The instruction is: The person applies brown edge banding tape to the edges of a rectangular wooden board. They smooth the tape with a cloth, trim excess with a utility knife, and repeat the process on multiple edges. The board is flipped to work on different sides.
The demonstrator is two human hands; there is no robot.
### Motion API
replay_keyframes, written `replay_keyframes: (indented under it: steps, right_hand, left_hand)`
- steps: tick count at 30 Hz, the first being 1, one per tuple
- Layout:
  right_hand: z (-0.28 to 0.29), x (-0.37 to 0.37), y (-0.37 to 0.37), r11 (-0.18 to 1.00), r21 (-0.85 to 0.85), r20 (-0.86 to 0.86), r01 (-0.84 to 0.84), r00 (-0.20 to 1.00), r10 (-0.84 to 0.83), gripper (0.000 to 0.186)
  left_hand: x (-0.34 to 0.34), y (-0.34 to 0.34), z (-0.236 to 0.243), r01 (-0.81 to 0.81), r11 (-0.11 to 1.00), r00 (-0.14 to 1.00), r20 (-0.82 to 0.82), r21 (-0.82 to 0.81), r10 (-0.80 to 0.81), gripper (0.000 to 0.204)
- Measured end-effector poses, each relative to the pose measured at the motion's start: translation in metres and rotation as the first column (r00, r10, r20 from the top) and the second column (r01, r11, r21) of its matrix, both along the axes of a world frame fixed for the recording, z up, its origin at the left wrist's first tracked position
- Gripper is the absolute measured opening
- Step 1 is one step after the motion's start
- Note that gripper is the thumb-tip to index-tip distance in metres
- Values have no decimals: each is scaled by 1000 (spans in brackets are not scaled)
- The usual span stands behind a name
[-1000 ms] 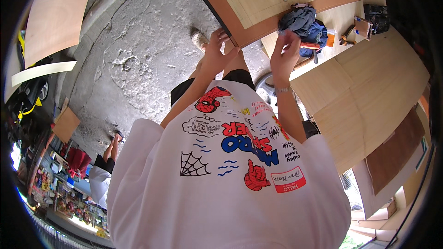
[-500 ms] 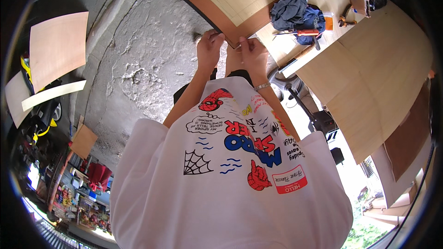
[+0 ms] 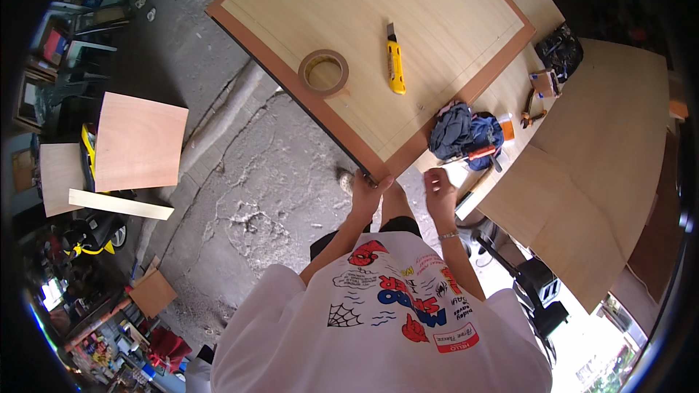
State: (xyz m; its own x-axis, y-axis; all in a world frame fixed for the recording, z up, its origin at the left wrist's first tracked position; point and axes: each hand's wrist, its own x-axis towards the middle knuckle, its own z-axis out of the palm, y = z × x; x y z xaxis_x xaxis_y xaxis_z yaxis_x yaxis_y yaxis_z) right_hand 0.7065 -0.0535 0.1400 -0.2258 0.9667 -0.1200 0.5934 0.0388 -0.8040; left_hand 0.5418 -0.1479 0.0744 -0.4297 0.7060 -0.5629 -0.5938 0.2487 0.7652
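Observation:
A pale wooden board [image 3: 349,7] edged with brown tape [image 3: 280,76] points one corner toward me. My left hand [image 3: 370,193] is closed around that near corner, its thumb pressed on the taped top and the other fingers at the dark side edge. Just right of the corner, apart from the board, is my right hand [image 3: 440,193] with its fingers curled in; whatever they may hold is hidden. On the board lie a roll of brown tape [image 3: 344,81] and a yellow utility knife [image 3: 395,65], the tape near the left edge.
Right of the corner sit bunched dark cloths [image 3: 453,129], a screwdriver with a red handle [image 3: 482,152] and pliers [image 3: 534,118]. A large plywood sheet [image 3: 582,175] fills the right side. Further left are a square plywood piece [image 3: 142,142] and a narrow strip [image 3: 120,204].
My right hand has come away from the corner to the right, while the left now grips it. The view has shifted, bringing the tape roll and whole knife into sight.

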Motion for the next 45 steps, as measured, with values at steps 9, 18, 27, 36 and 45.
replay_keyframes:
  steps: [9, 18, 27, 36, 45]
  right_hand:
    - [-1, -68, 55, 973, 229, 35, 27, 999, -36, 88]
    - [-25, -49, 73, 912, 384, 436, -145, 899, -40, 68]
    - [-25, -37, 130, 912, 410, 362, 20, 914, -183, 22]
    - [58, -118, 229, 768, 640, 307, 23, 909, -283, 32]
    - [26, -270, 199, 828, 138, 263, -543, 826, 498, 52]
  left_hand:
    - [-80, -35, 36, 13, 999, 998, -67, 33, -11, 57]
    - [-155, -61, 12, 59, 997, 993, -99, -56, -65, 59]
    - [-186, -68, 3, 205, 978, 975, -101, 39, -200, 65]
    - [-199, -78, 3, -18, 978, 997, -75, -209, 3, 48]
    - [-184, 35, 125, -246, 955, 194, -973, -168, -122, 24]
